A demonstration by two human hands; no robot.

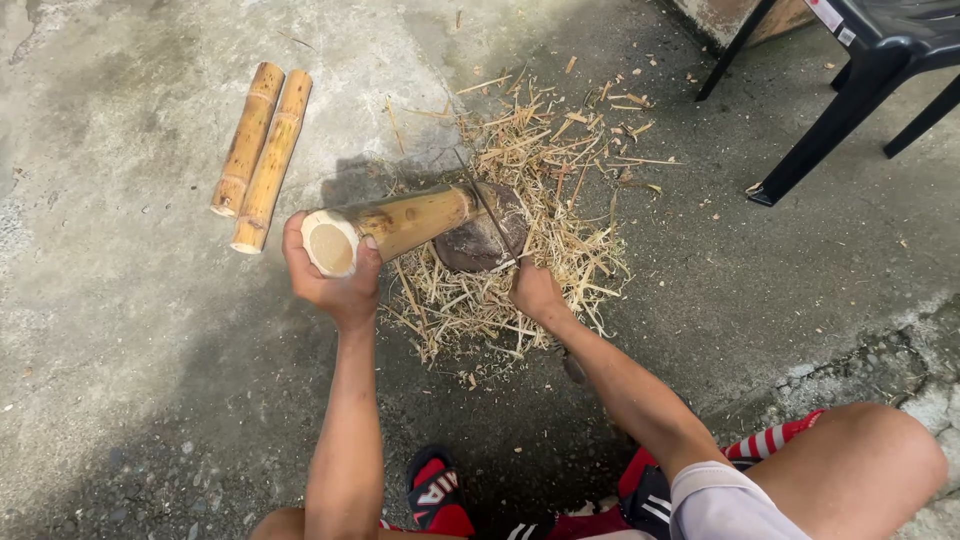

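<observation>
Head view: left hand [335,285] wraps its grip around the near cut end of a thick bamboo section [395,225], whose far end rests on a wood block [480,240] at centre. Right hand [535,290], at 4 o'clock from the block, clenches a thin blade [488,212] across it. Bamboo looks stiff, smooth, fairly light; best held by the end.

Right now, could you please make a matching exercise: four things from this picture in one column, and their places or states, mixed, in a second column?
Things:
1. bamboo piece
2. two bamboo pieces
3. blade
4. black chair

Places or states:
A. lying side by side on the concrete, upper left
B. gripped by the right hand
C. gripped at its near end by the left hand
D. standing at the upper right

Pairs: 1-C, 2-A, 3-B, 4-D
</observation>
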